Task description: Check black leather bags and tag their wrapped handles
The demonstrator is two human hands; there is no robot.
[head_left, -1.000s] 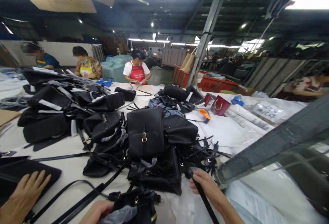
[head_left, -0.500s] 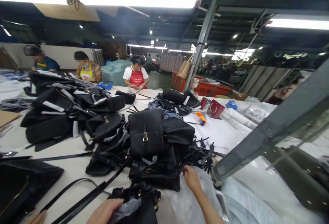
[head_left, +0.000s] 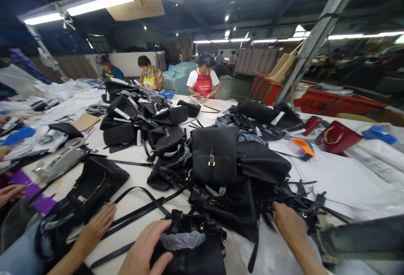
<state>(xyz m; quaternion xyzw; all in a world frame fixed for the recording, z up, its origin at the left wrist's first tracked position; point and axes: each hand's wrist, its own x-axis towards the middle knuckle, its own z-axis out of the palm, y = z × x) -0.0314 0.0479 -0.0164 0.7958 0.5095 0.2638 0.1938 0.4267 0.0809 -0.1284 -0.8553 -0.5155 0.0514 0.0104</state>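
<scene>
1. Black bag (head_left: 195, 262): near edge of the table (head_left: 135, 178), directly before the worker; clear wrap (head_left: 184, 240) around its handle.
2. Left hand (head_left: 142, 249) grips the bag's left side, thumb over the front.
3. Right hand (head_left: 288, 224) among dark straps (head_left: 311, 205); fingertips hidden from me, can't tell if closed.
4. Neighbour's hand (head_left: 99, 222) beside a gold-zipped bag (head_left: 104, 176), left.
5. Buckled backpack (head_left: 214, 153) tops the pile beyond.

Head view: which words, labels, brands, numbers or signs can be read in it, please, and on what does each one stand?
No text can be read with certainty.
Red apron: small white lettering, too blurred to read.
Red bin: faint marks on its side, too blurred to read.
Black bags: no lettering that I can make out.
</scene>
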